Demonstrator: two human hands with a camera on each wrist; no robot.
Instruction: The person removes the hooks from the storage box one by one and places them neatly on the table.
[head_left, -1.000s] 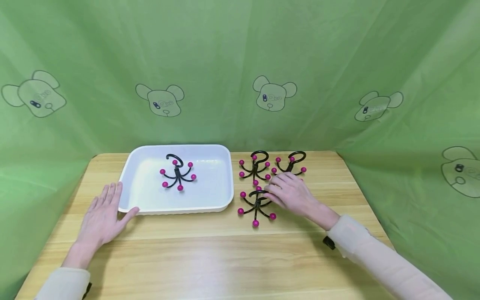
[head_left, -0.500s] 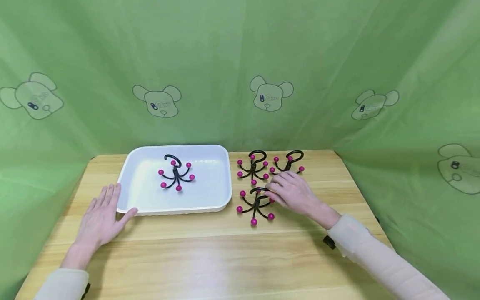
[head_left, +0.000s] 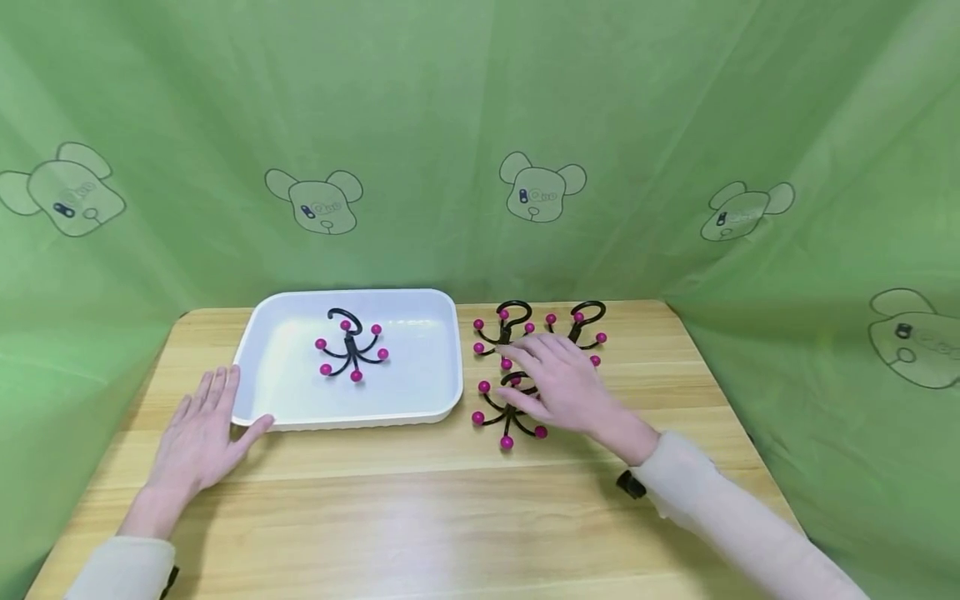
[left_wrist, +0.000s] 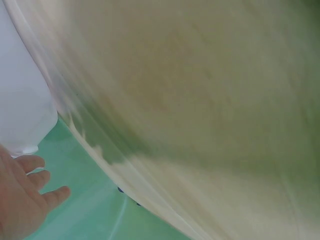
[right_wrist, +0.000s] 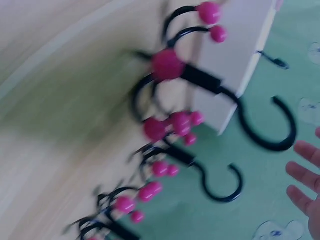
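My left hand (head_left: 197, 446) lies flat with straight fingers at the left front corner of a white tray (head_left: 262, 383). In the tray stands a black rotating hook hanger (head_left: 350, 346) with pink ball tips. My right hand (head_left: 573, 387) hovers with spread fingers over a similar front hook hanger (head_left: 510, 412), hiding part of it. In the right wrist view, its fingers (right_wrist: 302, 175) appear apart from the curved top of the nearest hook hanger (right_wrist: 200, 79). Behind stand a back left hook hanger (head_left: 505, 335) and a back right hook hanger (head_left: 575, 332), both partly covered by the hand.
The wooden table (head_left: 390, 525) carries the tray on the left and the loose hook hangers on the right. Green cloth (head_left: 427, 150) printed with bear heads encloses the back and sides.
My right hand has shifted left and its fingers have spread, moving across the front hook hanger. My left hand and the tray have stayed in place.
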